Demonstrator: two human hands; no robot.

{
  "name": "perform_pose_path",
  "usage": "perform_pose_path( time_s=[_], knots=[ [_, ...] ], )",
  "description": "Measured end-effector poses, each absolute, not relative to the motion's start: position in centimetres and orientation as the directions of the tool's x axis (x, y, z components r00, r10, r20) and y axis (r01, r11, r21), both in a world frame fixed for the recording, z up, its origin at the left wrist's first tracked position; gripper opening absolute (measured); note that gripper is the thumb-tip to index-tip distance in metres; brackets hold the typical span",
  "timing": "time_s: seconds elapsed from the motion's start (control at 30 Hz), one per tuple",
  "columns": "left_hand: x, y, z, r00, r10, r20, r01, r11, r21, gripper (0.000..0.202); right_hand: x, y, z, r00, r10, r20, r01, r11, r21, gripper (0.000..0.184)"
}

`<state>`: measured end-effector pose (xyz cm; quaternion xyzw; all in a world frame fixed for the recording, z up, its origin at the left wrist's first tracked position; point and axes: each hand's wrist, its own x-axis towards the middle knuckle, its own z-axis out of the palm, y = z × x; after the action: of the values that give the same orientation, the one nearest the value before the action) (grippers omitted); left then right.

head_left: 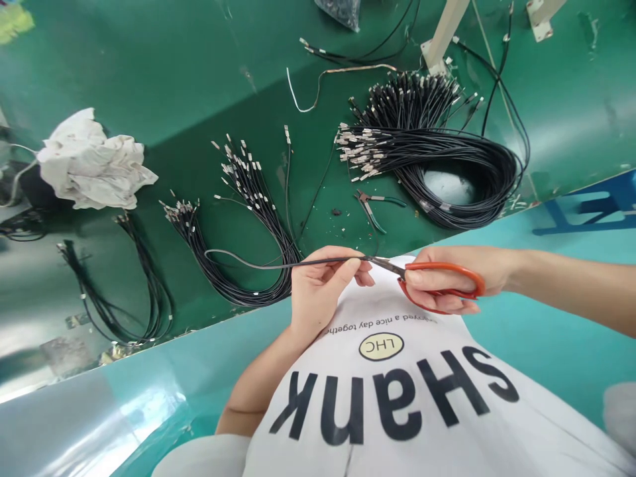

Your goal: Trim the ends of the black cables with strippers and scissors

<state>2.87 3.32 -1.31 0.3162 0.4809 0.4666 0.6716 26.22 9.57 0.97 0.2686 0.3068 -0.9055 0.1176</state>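
1. The left hand (pixel 320 288) pinches a thin black wire (pixel 258 265) between the thumb and the fingers (pixel 354 264). The fingers are closed tight on it.
2. The wire sticks out a little past the fingertips, toward the right. The rest of it runs out to the left and curls back in a loop above the green table (pixel 199 86).
3. The right hand (pixel 454 278) holds scissors (pixel 437 281) with orange handles. Its fingers are curled through and around the handles, gripping them.
4. The scissor blades point left. Their tips meet the short end of the wire, just beside the left fingertips. I cannot tell if the blades are open or shut.
5. Both hands are close together, in front of the person's white shirt (pixel 397 391).
6. On the table lie bunches of black wires (pixel 248 218) with little metal ends, a big round coil of wires (pixel 447 165), small green pliers (pixel 372 205), and a crumpled white cloth (pixel 92 162).
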Motion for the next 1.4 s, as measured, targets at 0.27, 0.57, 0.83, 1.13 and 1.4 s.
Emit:
perform_pose_path(
  time_s=[0.27, 0.57, 0.83, 1.13, 1.4],
  knots=[
    [2.7, 3.4, -1.3, 0.177, 0.932, -0.317, -0.303, 0.358, 0.883, 0.011, 27.0, 7.6, -1.3, -0.919, -0.001, -0.395, 0.201, -0.862, -0.465, 0.049],
    [3.0, 3.4, -0.9, 0.187, 0.944, -0.27, -0.271, 0.314, 0.91, 0.013, 27.2, 6.7, -1.5, -0.899, 0.03, -0.437, 0.196, -0.865, -0.463, 0.052],
    [2.7, 3.6, -0.5, 0.246, 0.923, -0.297, -0.201, 0.348, 0.916, 0.009, 27.4, 6.5, -1.7, -0.911, 0.015, -0.412, 0.213, -0.838, -0.502, 0.057],
    [2.8, 3.2, -0.9, 0.285, 0.914, -0.288, -0.235, 0.358, 0.904, 0.01, 27.2, 4.7, -3.3, -0.96, 0.113, -0.257, 0.048, -0.835, -0.548, 0.057],
    [2.7, 2.9, -1.2, 0.286, 0.91, -0.3, -0.207, 0.364, 0.908, 0.01, 27.3, 4.5, -4.0, -0.972, 0.101, -0.21, 0.012, -0.88, -0.475, 0.066]
  ],
)
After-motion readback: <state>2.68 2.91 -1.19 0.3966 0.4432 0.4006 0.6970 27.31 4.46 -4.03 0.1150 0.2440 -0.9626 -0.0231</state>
